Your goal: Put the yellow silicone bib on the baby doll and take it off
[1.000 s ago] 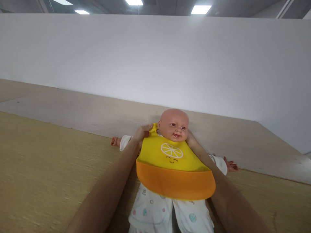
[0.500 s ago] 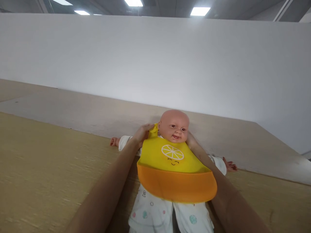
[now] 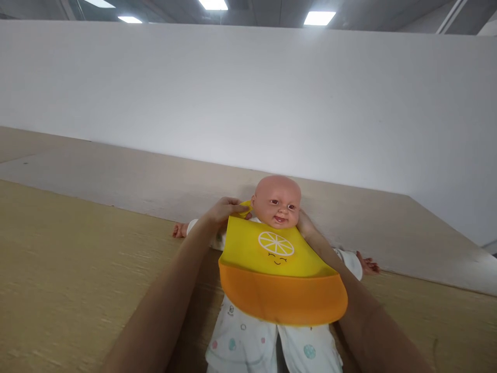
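A baby doll (image 3: 276, 199) in white patterned clothes (image 3: 243, 339) lies on its back with both arms spread. Over its chest lies a yellow bib (image 3: 244, 238) with a lemon-slice print and an orange catch pocket (image 3: 283, 298). Beside the doll's neck, my left hand (image 3: 227, 209) pinches the bib's yellow neck strap between thumb and fingers. On the opposite side, my right hand (image 3: 306, 224) reaches behind the doll's head and neck, so its fingers are hidden. What it holds there, if anything, cannot be seen.
The doll lies on a light wooden surface (image 3: 97, 248). A pale raised ledge or board (image 3: 155, 178) runs behind its head, with a white wall (image 3: 233, 98) beyond. Lit ceiling panels (image 3: 320, 18) show at the top.
My left hand has turned and shifted slightly left, with the neck strap now lying flatter in its fingers. The doll's head has moved slightly left. My right hand stays behind the neck.
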